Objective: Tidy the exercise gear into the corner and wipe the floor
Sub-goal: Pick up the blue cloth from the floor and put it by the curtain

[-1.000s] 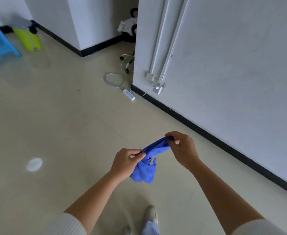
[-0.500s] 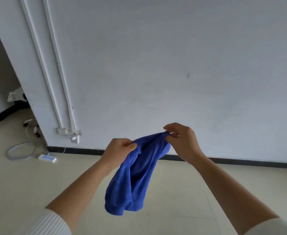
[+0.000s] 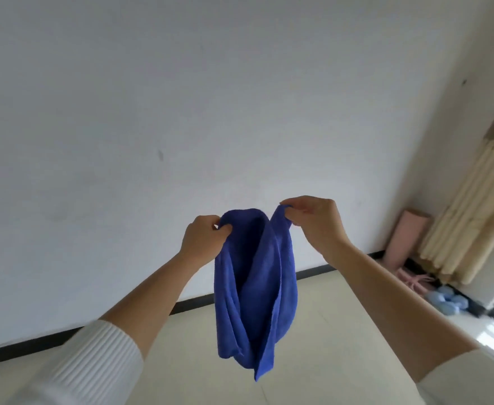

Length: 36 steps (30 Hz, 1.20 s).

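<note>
1. While both arms reach forward, the left hand (image 3: 203,244) pinches one upper edge of the blue cloth (image 3: 254,287), fingers curled round it.
2. The right hand (image 3: 316,223), at 2 o'clock from the left, pinches the other edge between thumb and bent fingers.
3. The cloth hangs in folds toward 6 o'clock, clear of the floor (image 3: 327,346).
4. At 3 o'clock a pink rolled mat (image 3: 406,238) stands in the corner beside a cream curtain (image 3: 467,223), pale blue objects (image 3: 444,299) at its 5 o'clock.

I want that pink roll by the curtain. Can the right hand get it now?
Probably not: the right hand pinches the blue cloth, and the pink roll stands far off in the corner.
</note>
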{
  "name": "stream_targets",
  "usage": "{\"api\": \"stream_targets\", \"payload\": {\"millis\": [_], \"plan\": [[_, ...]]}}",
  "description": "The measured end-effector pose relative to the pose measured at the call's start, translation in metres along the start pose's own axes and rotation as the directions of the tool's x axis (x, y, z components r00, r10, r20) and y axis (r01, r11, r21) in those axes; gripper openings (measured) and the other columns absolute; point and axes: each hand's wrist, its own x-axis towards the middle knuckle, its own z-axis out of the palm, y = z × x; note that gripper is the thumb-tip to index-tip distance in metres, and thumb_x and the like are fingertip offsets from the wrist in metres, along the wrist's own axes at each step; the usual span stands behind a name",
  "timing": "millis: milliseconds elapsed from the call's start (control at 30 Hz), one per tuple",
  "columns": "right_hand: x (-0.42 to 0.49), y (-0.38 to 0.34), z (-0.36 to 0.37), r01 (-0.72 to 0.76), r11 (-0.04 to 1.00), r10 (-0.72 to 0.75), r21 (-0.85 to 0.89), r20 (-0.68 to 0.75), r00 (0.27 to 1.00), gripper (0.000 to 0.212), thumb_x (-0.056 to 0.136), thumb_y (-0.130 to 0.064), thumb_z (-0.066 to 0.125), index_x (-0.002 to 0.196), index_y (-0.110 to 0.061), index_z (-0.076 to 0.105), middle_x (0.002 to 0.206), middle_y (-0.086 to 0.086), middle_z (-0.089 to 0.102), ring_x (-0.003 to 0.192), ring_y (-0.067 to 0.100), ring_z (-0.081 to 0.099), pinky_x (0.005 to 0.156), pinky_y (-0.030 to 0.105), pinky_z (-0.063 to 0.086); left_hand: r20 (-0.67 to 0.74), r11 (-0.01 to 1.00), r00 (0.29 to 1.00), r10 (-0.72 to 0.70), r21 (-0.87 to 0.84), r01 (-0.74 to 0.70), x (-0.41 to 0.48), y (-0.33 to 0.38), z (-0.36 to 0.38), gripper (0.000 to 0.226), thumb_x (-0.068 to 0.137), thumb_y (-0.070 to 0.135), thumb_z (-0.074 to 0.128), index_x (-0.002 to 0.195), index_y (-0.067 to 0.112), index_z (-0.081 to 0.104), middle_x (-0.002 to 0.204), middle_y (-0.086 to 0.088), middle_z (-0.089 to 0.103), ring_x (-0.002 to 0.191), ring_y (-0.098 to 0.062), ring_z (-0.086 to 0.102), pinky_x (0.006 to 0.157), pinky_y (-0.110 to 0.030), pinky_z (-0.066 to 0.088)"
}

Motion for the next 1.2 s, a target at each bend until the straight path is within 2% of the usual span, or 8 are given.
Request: {"api": "stream_targets", "payload": {"millis": [100, 200, 333, 500, 767, 933, 1067, 1200], "plan": [[0.031, 0.026, -0.061, -0.108, 0.993, 0.108, 0.048, -0.006, 0.994, 0.024, 0.081, 0.001, 0.058, 0.072, -0.015, 0.073, 0.069, -0.001, 0.068, 0.068, 0.013, 0.062, 0.073, 0.026, 0.058, 0.105, 0.995, 0.991, 0.087, -0.056, -0.082, 0.026, 0.058, 0.077, 0.024, 0.088, 0.024, 0.055, 0.113, 0.022, 0.056, 0.094, 0.003, 0.061, 0.088, -0.016, 0.059, 0.074, -0.026, 0.044], [0.065, 0.055, -0.119, -0.153, 0.987, 0.159, 0.056, -0.124, 0.979, 0.018, 0.083, -0.002, 0.063, 0.074, -0.015, 0.071, 0.073, -0.001, 0.068, 0.074, 0.016, 0.064, 0.078, 0.034, 0.059, 0.087, 0.984, 0.985, 0.148, -0.111, -0.138, 0.049, 0.108, 0.143, 0.031, 0.086, 0.021, 0.056, 0.117, 0.024, 0.053, 0.107, 0.004, 0.057, 0.094, -0.013, 0.055, 0.077, -0.023, 0.04], [0.102, 0.089, -0.184, -0.204, 0.978, 0.207, 0.036, -0.242, 0.948, 0.013, 0.082, -0.004, 0.066, 0.074, -0.013, 0.07, 0.07, 0.002, 0.065, 0.069, 0.016, 0.062, 0.076, 0.034, 0.058, 0.23, 0.963, 0.948, 0.221, -0.204, -0.175, 0.081, 0.144, 0.215, 0.014, 0.087, 0.022, 0.056, 0.098, 0.023, 0.064, 0.095, 0.008, 0.066, 0.086, -0.01, 0.063, 0.077, -0.024, 0.048], [0.159, 0.137, -0.26, -0.249, 0.968, 0.242, 0.023, -0.333, 0.911, 0.004, 0.082, -0.005, 0.068, 0.079, -0.007, 0.07, 0.067, 0.004, 0.066, 0.06, 0.014, 0.065, 0.058, 0.025, 0.057, 0.491, 0.944, 0.817, 0.301, -0.275, -0.182, 0.137, 0.18, 0.317, 0.01, 0.08, 0.032, 0.061, 0.087, 0.025, 0.065, 0.084, 0.01, 0.071, 0.08, -0.01, 0.068, 0.077, -0.034, 0.055], [0.282, 0.214, -0.391, -0.352, 0.927, 0.373, 0.125, -0.386, 0.844, 0.014, 0.083, -0.003, 0.068, 0.094, 0.006, 0.068, 0.083, 0.018, 0.069, 0.066, 0.018, 0.069, 0.06, 0.028, 0.059, 0.576, 0.925, 0.738, 0.351, -0.335, -0.179, 0.26, 0.268, 0.466, 0.042, 0.067, 0.054, 0.069, 0.092, 0.024, 0.055, 0.082, 0.005, 0.072, 0.078, -0.012, 0.068, 0.069, -0.032, 0.055], [0.346, 0.271, -0.469, -0.352, 0.925, 0.377, 0.143, -0.451, 0.809, 0.006, 0.084, 0.001, 0.066, 0.089, 0.004, 0.066, 0.08, 0.016, 0.067, 0.067, 0.02, 0.069, 0.061, 0.029, 0.059, 0.537, 0.888, 0.71, 0.456, -0.324, -0.325, 0.314, 0.315, 0.557, 0.006, 0.08, 0.027, 0.065, 0.082, 0.022, 0.067, 0.079, 0.002, 0.073, 0.076, -0.015, 0.067, 0.065, -0.027, 0.05], [0.398, 0.323, -0.546, -0.354, 0.925, 0.375, 0.134, -0.464, 0.803, 0.003, 0.085, -0.002, 0.065, 0.082, -0.003, 0.066, 0.079, 0.013, 0.07, 0.07, 0.019, 0.071, 0.07, 0.035, 0.06, 0.509, 0.852, 0.685, 0.521, -0.361, -0.38, 0.365, 0.352, 0.647, 0.019, 0.081, 0.017, 0.058, 0.065, 0.01, 0.065, 0.056, 0.001, 0.061, 0.049, -0.007, 0.047, 0.05, -0.02, 0.036], [0.456, 0.378, -0.623, -0.425, 0.892, 0.288, -0.156, -0.528, 0.799, 0.004, 0.09, -0.007, 0.054, 0.088, -0.009, 0.057, 0.085, 0.012, 0.064, 0.078, 0.027, 0.065, 0.071, 0.043, 0.06, 0.529, 0.878, 0.72, 0.45, -0.411, -0.246, 0.418, 0.399, 0.738, 0.029, 0.084, 0.013, 0.053, 0.056, 0.021, 0.057, 0.042, 0.015, 0.049, 0.049, -0.004, 0.045, 0.055, -0.019, 0.04]]}}
